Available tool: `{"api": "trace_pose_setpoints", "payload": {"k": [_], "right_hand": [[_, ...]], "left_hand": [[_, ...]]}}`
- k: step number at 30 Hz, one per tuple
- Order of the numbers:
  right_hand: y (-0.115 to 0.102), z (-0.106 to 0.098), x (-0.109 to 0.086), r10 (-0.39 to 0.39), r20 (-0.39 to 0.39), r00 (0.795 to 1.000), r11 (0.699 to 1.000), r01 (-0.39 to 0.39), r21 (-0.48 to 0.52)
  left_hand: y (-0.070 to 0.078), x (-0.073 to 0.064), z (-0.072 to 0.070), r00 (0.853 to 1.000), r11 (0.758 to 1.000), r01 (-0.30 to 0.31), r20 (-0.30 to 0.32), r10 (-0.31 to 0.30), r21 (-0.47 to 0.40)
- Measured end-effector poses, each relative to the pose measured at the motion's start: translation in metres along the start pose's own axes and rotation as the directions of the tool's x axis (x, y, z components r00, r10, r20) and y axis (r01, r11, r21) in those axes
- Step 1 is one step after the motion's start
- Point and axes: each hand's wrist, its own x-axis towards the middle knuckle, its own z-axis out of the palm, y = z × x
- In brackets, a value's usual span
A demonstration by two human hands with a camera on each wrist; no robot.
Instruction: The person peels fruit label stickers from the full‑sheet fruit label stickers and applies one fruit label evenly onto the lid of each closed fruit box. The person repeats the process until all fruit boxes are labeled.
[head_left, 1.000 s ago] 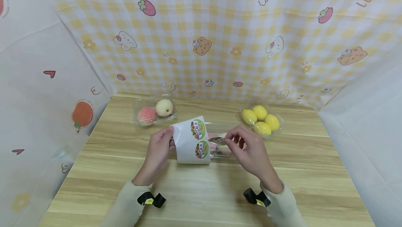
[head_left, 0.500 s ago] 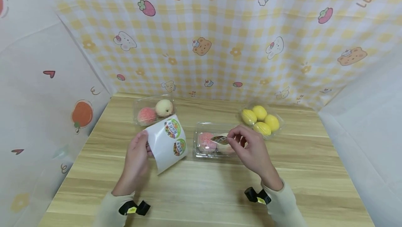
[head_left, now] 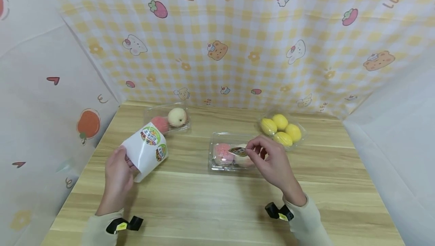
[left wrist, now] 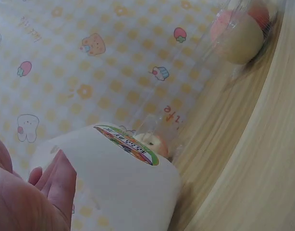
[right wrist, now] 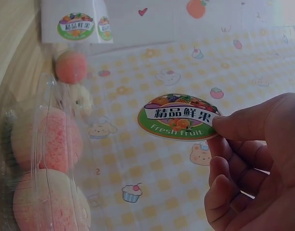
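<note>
Between thumb and forefinger, my right hand point(head_left: 272, 163) pinches an oval "Fresh fruit" sticker point(right wrist: 178, 117) by its edge. Below it is a clear plastic box point(head_left: 217, 167) with two peaches point(head_left: 223, 153), one largely covered by the hand and sticker in the head view. On the left, my left hand point(head_left: 119, 168) grips a white sticker sheet point(head_left: 137, 149) by its near left side. Two fruit stickers point(head_left: 150, 135) show on the curved sheet, which partly covers the clear box point(head_left: 185, 128) behind it in the head view.
That back-left box holds a pink peach point(head_left: 159, 123) and a pale peach point(head_left: 177, 117). At the back right, another clear box point(head_left: 302, 140) holds several lemons point(head_left: 293, 132). A checked cloth point(head_left: 238, 49) hangs behind the wooden table point(head_left: 210, 208).
My left hand has carried the sticker sheet left, away from the middle box, uncovering the peach there. My right hand has stayed nearly still over that box with the sticker.
</note>
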Motion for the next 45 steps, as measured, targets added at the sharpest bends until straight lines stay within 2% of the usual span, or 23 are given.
{"api": "trace_pose_setpoints", "payload": {"k": [8,12,16,20,25,31,34,37,40,42,45], "right_hand": [[0.001,-0.001,0.0,-0.007,-0.002,1.0,1.0,0.007,0.006],[0.001,-0.001,0.0,-0.008,0.0,1.0,1.0,0.008,0.005],[0.001,-0.001,0.0,-0.007,0.002,1.0,1.0,0.007,0.005],[0.002,-0.002,0.0,-0.005,0.002,1.0,1.0,0.005,0.003],[0.002,-0.002,0.0,0.002,0.005,1.0,1.0,-0.002,0.001],[0.002,-0.002,-0.001,-0.003,0.007,1.0,1.0,0.003,0.006],[0.003,-0.003,-0.001,-0.004,0.009,1.0,1.0,0.004,0.008],[0.003,-0.003,-0.001,-0.003,0.008,1.0,1.0,0.003,0.009],[0.002,-0.003,-0.002,-0.001,0.005,1.0,1.0,0.001,0.008],[0.003,-0.004,-0.002,-0.002,0.004,1.0,1.0,0.002,0.007],[0.003,-0.004,-0.003,-0.007,0.002,1.0,1.0,0.007,0.003]], "left_hand": [[0.003,0.001,-0.003,0.999,0.997,-0.014,0.031,0.011,0.076],[0.003,0.009,-0.011,0.999,0.988,0.037,-0.007,-0.036,0.148],[0.0,0.023,-0.025,0.994,0.971,0.101,-0.068,-0.088,0.219],[-0.005,0.037,-0.04,0.989,0.977,0.122,-0.1,-0.105,0.177],[-0.009,0.052,-0.056,0.979,0.966,0.175,-0.139,-0.15,0.189],[-0.011,0.068,-0.073,0.97,0.961,0.22,-0.147,-0.196,0.166],[-0.012,0.073,-0.08,0.972,0.961,0.203,-0.155,-0.175,0.19],[-0.01,0.079,-0.086,0.979,0.955,0.159,-0.166,-0.119,0.25],[-0.007,0.085,-0.091,0.983,0.935,0.113,-0.174,-0.056,0.336],[-0.005,0.088,-0.094,0.982,0.911,0.099,-0.189,-0.024,0.401],[0.0,0.091,-0.098,0.98,0.841,0.096,-0.197,0.013,0.532]]}}
